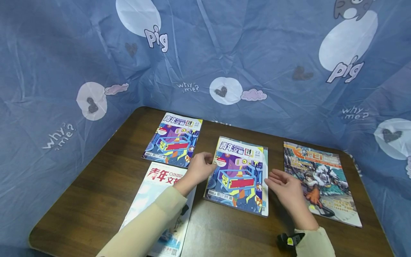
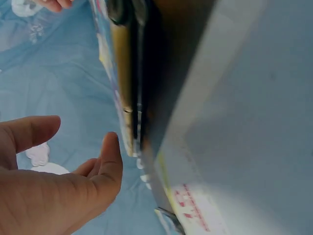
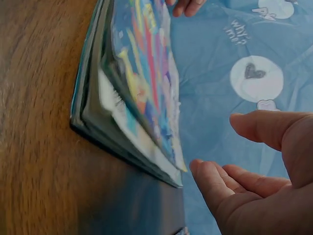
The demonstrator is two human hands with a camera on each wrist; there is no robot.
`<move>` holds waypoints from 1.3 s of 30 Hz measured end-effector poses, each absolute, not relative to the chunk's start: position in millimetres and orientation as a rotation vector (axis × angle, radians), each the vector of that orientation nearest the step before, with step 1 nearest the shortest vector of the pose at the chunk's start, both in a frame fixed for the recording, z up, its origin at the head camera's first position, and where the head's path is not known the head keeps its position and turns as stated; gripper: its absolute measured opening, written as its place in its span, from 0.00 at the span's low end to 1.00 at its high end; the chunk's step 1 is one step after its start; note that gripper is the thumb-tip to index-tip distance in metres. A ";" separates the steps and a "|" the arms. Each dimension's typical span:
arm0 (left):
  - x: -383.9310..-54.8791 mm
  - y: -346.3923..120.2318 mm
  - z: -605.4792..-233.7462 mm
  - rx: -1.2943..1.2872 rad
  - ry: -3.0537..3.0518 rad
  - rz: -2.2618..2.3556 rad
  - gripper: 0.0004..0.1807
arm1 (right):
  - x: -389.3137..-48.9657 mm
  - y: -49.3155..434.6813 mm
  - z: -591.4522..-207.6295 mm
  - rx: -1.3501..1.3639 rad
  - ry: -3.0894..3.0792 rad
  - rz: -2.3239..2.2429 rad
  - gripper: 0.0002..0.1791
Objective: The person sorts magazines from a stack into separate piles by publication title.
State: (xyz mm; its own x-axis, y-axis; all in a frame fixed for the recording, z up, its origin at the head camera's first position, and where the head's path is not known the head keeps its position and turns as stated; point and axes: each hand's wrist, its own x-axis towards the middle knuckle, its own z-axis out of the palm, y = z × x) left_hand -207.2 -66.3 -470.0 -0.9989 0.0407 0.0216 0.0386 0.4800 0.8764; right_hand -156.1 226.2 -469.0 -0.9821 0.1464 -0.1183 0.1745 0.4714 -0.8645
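In the head view a small stack of magazines (image 1: 236, 178) lies on the table, a purple-and-blue cover on top and a pale edge showing below it at the right. My left hand (image 1: 199, 168) is at the stack's left edge, thumb and fingers apart. Beside the right edge is my right hand (image 1: 287, 189), fingers loosely bent. The right wrist view shows layered page edges of the stack (image 3: 142, 132) and nothing between thumb and fingers. Likewise, the left wrist view has the gap between thumb and fingers unfilled, next to the stack's spines (image 2: 122, 73).
A matching purple-and-blue magazine (image 1: 173, 139) lies back left. A white magazine (image 1: 144, 192) is partly under my left forearm in view. At the right rests an orange-titled comic magazine (image 1: 321, 182). Blue printed cloth (image 1: 192, 53) hangs behind the brown table (image 1: 90, 192).
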 end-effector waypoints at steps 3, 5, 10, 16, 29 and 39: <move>-213.8 -66.4 -474.9 0.038 2.730 1.535 0.24 | -162.5 222.9 -472.4 0.322 2.646 -1.583 0.34; -217.5 -66.2 -477.5 0.011 2.746 1.489 0.24 | -166.0 221.0 -475.0 0.344 2.617 -1.596 0.34; -224.7 -63.8 -478.6 -0.027 2.733 1.413 0.23 | -169.5 217.3 -478.9 0.412 2.556 -1.603 0.35; -232.0 -59.9 -478.5 -0.043 2.686 1.334 0.22 | -169.2 214.4 -479.3 0.431 2.548 -1.596 0.35; -235.1 -56.7 -474.9 -0.115 2.612 1.320 0.19 | -170.8 210.2 -479.8 0.443 2.517 -1.603 0.34; -234.7 -55.1 -473.2 -0.164 2.576 1.398 0.16 | -171.0 210.5 -479.1 0.415 2.490 -1.625 0.34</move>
State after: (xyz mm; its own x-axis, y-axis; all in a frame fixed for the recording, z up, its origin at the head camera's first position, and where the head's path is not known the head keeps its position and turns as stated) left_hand -234.7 -55.1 -473.2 -0.9727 0.0002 -0.2322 -0.1946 0.5451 0.8155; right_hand -171.0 210.5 -479.1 -0.9523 0.1529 -0.2640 0.3032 0.3787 -0.8744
